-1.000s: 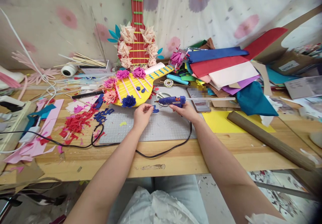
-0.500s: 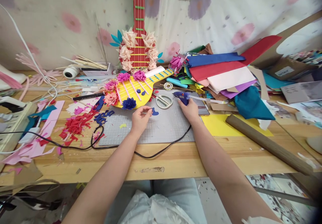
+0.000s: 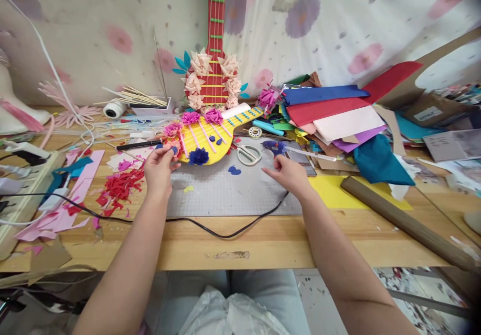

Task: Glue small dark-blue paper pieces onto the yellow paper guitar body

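Observation:
My left hand (image 3: 159, 170) is raised by the left end of a yellow paper guitar (image 3: 215, 148), its fingers pinched on a small blue paper piece (image 3: 173, 150). Pink flowers and a dark blue paper flower (image 3: 198, 156) decorate the guitar, with small blue pieces on its front. My right hand (image 3: 291, 176) is just in front of a blue glue gun (image 3: 275, 147), its fingers apart and holding nothing. The gun lies at the back of the grey cutting mat (image 3: 210, 199). Blue paper pieces (image 3: 234, 170) lie on the mat between my hands, near scissors (image 3: 249, 155).
A red paper guitar (image 3: 214, 81) stands behind. Coloured paper (image 3: 334, 109) is heaped at the right, near a brown roll (image 3: 398, 219). Red scraps (image 3: 122, 184) and a power strip (image 3: 26, 194) are on the left. A black cord (image 3: 225, 235) runs across the front.
My left hand has moved left from the mat to the guitar's left end, pinching a blue piece. My right hand has let go of the glue gun and drawn back slightly.

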`<state>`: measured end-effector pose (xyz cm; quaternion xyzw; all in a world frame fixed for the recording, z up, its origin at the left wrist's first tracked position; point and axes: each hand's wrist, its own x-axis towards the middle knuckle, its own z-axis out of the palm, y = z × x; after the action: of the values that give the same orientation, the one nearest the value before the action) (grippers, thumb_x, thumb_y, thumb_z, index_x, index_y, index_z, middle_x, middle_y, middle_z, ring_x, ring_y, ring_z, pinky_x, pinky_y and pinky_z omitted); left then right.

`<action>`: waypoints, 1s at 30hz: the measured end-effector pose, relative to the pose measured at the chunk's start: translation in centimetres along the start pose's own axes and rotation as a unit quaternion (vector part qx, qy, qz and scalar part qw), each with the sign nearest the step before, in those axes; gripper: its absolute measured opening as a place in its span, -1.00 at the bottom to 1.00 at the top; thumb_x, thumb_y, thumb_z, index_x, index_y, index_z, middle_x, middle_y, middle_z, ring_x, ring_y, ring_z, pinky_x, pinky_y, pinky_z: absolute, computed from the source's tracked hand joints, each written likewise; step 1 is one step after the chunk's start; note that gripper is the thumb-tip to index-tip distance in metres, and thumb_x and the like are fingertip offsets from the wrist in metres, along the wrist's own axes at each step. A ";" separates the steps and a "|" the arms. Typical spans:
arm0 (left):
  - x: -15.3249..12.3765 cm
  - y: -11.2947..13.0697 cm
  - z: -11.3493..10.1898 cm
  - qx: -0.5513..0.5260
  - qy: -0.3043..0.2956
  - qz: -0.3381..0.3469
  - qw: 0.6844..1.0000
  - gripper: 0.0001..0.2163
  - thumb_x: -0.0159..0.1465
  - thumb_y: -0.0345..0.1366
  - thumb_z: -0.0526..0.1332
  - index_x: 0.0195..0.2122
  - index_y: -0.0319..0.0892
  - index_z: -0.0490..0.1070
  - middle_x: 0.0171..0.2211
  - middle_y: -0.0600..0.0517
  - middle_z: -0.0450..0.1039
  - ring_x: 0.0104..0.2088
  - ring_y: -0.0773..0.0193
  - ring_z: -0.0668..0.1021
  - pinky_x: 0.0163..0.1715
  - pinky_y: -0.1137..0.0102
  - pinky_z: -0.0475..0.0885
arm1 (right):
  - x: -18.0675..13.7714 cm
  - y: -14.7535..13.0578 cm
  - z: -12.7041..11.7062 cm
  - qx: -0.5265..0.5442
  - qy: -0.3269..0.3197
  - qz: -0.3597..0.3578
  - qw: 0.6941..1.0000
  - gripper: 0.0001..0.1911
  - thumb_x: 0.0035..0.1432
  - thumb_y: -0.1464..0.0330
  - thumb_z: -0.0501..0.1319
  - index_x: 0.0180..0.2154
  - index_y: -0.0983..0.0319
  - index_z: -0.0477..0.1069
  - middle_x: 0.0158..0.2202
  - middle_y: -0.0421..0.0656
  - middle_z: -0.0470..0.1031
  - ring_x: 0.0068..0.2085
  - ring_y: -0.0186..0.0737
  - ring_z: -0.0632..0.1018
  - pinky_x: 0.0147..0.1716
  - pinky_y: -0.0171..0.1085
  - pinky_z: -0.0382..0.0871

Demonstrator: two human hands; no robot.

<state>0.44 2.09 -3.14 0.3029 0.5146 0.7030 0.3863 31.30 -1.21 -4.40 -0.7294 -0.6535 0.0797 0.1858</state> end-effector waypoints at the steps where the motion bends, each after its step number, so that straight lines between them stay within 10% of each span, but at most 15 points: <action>1: 0.1 -0.1 -0.4 0.003 0.007 -0.010 1.000 -0.83 -0.10 -0.36 0.31 -0.46 -0.20 0.37 -0.52 0.12 0.40 -0.59 0.47 0.41 -0.62 0.54 0.39 | 0.0 -0.9 0.6 0.029 0.024 -0.049 0.998 -0.68 0.00 0.09 0.19 -0.46 0.17 0.19 -0.48 -0.21 0.38 -0.43 -0.24 0.38 -0.44 -0.29 0.15; 7: -1.4 -1.3 -0.7 -0.015 0.017 -0.042 0.999 -0.77 -0.15 -0.32 0.36 -0.45 -0.21 0.40 -0.53 0.15 0.37 -0.61 0.51 0.38 -0.66 0.58 0.33 | 0.1 -9.3 5.0 0.214 0.084 -0.247 0.941 -0.75 -0.03 0.24 0.24 -0.32 0.20 0.26 -0.26 -0.07 0.39 -0.18 -0.13 0.38 -0.16 -0.18 0.24; 10: -2.6 -2.2 -0.3 -0.067 0.021 -0.075 0.995 -0.73 -0.16 -0.30 0.38 -0.41 -0.19 0.40 -0.51 0.16 0.38 -0.60 0.53 0.40 -0.67 0.62 0.29 | -1.1 -13.6 6.8 0.378 0.000 -0.174 0.909 -0.83 0.02 0.25 0.20 -0.37 0.18 0.26 -0.32 -0.17 0.38 -0.31 -0.25 0.38 -0.25 -0.24 0.28; 14: -3.8 -3.1 0.2 -0.156 0.018 -0.124 0.980 -0.74 -0.13 -0.32 0.39 -0.42 -0.19 0.37 -0.53 0.16 0.40 -0.59 0.54 0.42 -0.61 0.62 0.30 | -2.9 -17.5 8.7 0.608 -0.124 -0.006 0.784 -0.75 -0.11 0.24 0.26 -0.37 0.18 0.28 -0.37 -0.26 0.39 -0.37 -0.36 0.39 -0.36 -0.35 0.29; 19: -4.3 -3.3 0.4 -0.206 0.024 -0.150 0.967 -0.76 -0.10 -0.35 0.38 -0.42 -0.18 0.37 -0.51 0.15 0.43 -0.55 0.51 0.45 -0.58 0.59 0.30 | -3.5 -19.4 8.9 0.718 -0.110 0.136 0.674 -0.79 -0.13 0.32 0.27 -0.39 0.21 0.32 -0.43 -0.29 0.38 -0.41 -0.44 0.39 -0.40 -0.40 0.28; 30: -4.8 -3.2 0.5 -0.206 0.002 -0.166 0.964 -0.78 -0.09 -0.37 0.37 -0.44 -0.19 0.35 -0.54 0.15 0.43 -0.59 0.53 0.42 -0.62 0.60 0.24 | -3.2 -20.6 8.5 0.762 -0.100 0.185 0.613 -0.87 -0.11 0.40 0.25 -0.45 0.21 0.31 -0.52 -0.32 0.34 -0.52 -0.45 0.36 -0.54 -0.42 0.23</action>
<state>4.03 -1.23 -6.17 0.1255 0.4027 0.7203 0.5507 8.80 -1.39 -4.93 -0.4183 -0.2236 0.6539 0.5894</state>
